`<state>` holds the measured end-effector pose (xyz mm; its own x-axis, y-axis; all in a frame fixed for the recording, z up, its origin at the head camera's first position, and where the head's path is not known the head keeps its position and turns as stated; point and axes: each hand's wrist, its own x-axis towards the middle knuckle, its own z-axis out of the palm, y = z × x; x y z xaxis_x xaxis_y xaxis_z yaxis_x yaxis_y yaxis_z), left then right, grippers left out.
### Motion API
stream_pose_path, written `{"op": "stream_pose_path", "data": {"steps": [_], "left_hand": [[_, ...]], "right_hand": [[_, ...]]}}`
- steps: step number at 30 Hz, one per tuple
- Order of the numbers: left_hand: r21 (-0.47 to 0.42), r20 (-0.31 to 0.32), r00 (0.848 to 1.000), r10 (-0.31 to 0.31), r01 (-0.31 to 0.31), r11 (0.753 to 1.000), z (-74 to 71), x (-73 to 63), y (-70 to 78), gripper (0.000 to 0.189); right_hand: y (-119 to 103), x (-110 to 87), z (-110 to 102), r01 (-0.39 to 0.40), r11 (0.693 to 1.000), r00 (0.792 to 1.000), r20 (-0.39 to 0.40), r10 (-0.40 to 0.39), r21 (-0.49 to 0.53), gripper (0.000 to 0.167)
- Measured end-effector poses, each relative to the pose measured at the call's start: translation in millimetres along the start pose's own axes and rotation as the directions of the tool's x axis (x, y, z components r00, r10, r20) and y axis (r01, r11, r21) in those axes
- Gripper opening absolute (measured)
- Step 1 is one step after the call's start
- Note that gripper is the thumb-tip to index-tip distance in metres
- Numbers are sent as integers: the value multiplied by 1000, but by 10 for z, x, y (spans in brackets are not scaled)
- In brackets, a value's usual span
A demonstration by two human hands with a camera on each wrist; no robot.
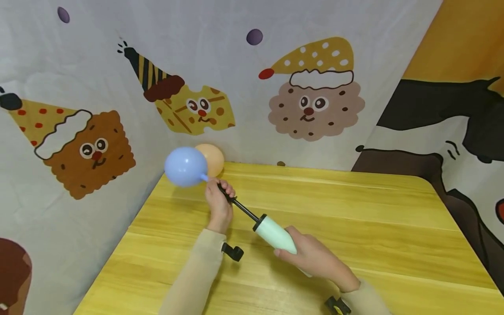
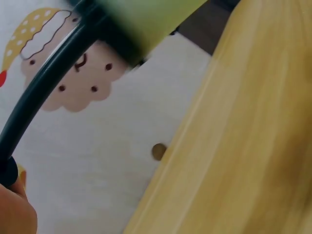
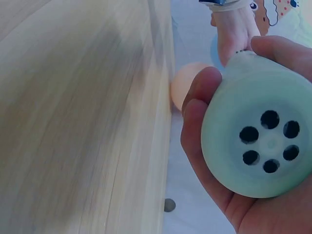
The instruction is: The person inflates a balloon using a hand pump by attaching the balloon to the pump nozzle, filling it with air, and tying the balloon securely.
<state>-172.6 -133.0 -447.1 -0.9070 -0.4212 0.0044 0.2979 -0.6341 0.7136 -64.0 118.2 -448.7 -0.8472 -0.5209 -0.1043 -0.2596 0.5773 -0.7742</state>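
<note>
A balloon pump with a mint-green barrel [image 1: 274,233] and a black rod [image 1: 246,209] slants between the two hands above the table. My left hand [image 1: 219,205] grips the black end, right at the neck of an inflated blue balloon [image 1: 184,167]. Its fingers partly hide where neck and pump meet. My right hand [image 1: 313,257] holds the barrel near its rear. In the right wrist view the fingers wrap round the pump's green end face [image 3: 270,141], which has several round holes. A stretch of the rod [image 2: 46,85] shows in the left wrist view.
Behind the blue balloon, a peach balloon [image 1: 214,158] sits at the table's far left corner. The wooden table [image 1: 354,210] meets a cloth backdrop [image 1: 244,109] printed with cartoon faces. Each wrist wears a black mount, such as the left mount [image 1: 233,252].
</note>
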Motion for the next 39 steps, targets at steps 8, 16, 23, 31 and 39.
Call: {"op": "stream_pose_path", "data": {"steps": [8, 16, 23, 31, 39], "left_hand": [[58, 37, 997, -75, 72, 996, 111, -230, -206, 36], [109, 55, 991, -119, 113, 988, 164, -326, -290, 39], [57, 22, 997, -70, 69, 996, 150, -126, -79, 36], [-33, -6, 999, 35, -35, 999, 14, 90, 160, 28], [14, -3, 1000, -13, 13, 1000, 26, -55, -52, 33]], "right_hand": [[-97, 145, 61, -16, 1000, 1000, -19, 16, 17, 64], [-136, 227, 74, -20, 999, 999, -30, 21, 47, 62], [-122, 125, -8, -10, 997, 1000, 6, 9, 75, 64], [146, -159, -160, 92, 994, 994, 51, -95, 64, 48], [162, -75, -2, 50, 999, 998, 28, -50, 11, 55]]}}
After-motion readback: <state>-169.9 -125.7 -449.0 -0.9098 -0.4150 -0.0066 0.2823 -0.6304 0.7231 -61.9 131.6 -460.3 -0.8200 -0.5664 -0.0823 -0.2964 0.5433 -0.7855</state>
